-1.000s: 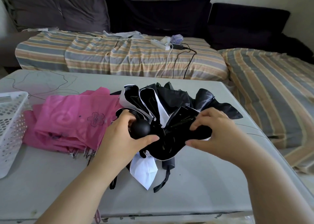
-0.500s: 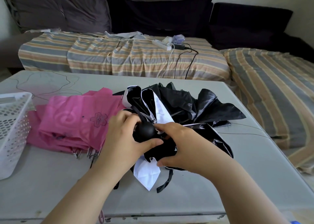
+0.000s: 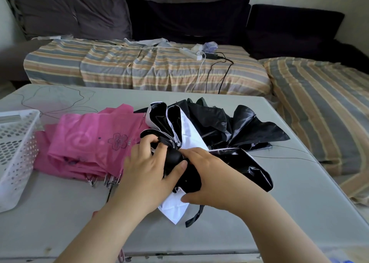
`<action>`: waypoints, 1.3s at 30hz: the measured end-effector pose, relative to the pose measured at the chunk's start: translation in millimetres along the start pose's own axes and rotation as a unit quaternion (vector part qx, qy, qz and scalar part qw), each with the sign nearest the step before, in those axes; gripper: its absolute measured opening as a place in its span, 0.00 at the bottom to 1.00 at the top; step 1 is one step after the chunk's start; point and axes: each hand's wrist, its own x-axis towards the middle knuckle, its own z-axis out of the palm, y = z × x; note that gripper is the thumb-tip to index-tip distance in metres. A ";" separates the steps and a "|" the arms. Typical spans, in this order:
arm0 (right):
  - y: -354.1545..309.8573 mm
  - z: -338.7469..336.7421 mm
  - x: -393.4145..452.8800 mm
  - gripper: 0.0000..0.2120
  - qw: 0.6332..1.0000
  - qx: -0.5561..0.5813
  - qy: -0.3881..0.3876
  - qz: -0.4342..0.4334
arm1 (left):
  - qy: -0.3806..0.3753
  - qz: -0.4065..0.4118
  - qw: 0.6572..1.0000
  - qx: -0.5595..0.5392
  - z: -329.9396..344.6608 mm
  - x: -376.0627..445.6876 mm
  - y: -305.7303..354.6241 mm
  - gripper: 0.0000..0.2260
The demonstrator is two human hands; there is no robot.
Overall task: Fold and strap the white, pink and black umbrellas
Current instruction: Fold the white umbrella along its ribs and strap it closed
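Note:
A collapsed umbrella, white outside with a glossy black lining (image 3: pixel 215 127), lies rumpled on the grey table (image 3: pixel 259 222). My left hand (image 3: pixel 147 169) grips its round black handle (image 3: pixel 174 159), thumb across the knob. My right hand (image 3: pixel 211 177) holds the black folds bunched against the handle. A black strap (image 3: pixel 194 217) and a white flap (image 3: pixel 173 207) hang out below my hands. The pink umbrella (image 3: pixel 85 147), collapsed with its metal rib tips showing, lies just to the left. Dark fabric behind the white one may be the black umbrella; I cannot tell.
A white perforated plastic basket (image 3: pixel 14 153) stands at the table's left edge. Beyond the table are striped mattresses (image 3: pixel 139 69), dark cushions, and a power strip (image 3: pixel 189 53) with cables.
My right hand slid in from the right side of the canopy to the handle, gathering the black folds there. My left hand stayed on the knob.

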 end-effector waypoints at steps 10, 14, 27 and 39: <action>-12.5 -10.9 -14.7 0.15 0.999 -0.042 -0.031 -0.003 | -0.154 0.004 0.973 -0.174 -11.1 -3.2 -1.0 0.29; -16.3 -25.7 -19.7 0.16 0.997 -0.049 -0.008 0.051 | -0.151 0.020 0.975 -0.161 -10.0 -5.7 -5.9 0.19; 19.6 -14.2 -8.5 0.15 0.962 0.135 -0.149 0.184 | -0.125 0.008 0.979 -0.161 -11.4 -4.2 -9.6 0.18; 35.9 34.4 18.4 0.51 0.997 0.047 0.003 -0.065 | -0.113 -0.038 0.971 -0.206 -10.0 -3.8 -4.2 0.17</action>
